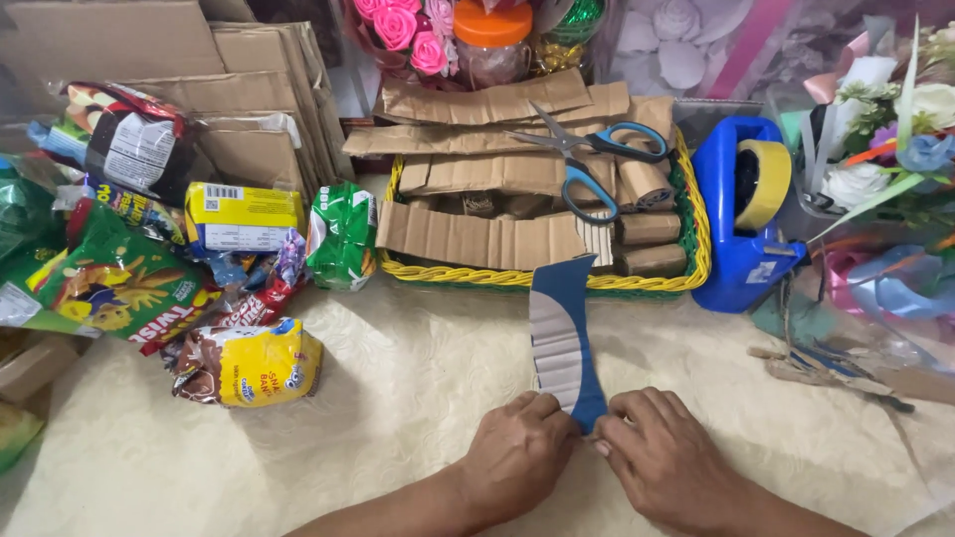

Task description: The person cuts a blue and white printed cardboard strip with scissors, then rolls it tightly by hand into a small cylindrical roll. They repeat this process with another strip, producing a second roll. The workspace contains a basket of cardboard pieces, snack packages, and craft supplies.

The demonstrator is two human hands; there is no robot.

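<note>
A blue and grey corrugated cardboard strip stands curved upward from the cream tablecloth. My left hand and my right hand pinch its lower end together from either side, fingertips meeting at the strip's bottom edge. Behind the strip sits a yellow and green woven basket filled with brown cardboard pieces and rolls, and blue-handled scissors lie on top of that cardboard.
Several snack packets are piled at the left, with flattened cardboard boxes behind them. A blue tape dispenser stands right of the basket. Artificial flowers, ribbons and an orange-lidded jar line the back and right.
</note>
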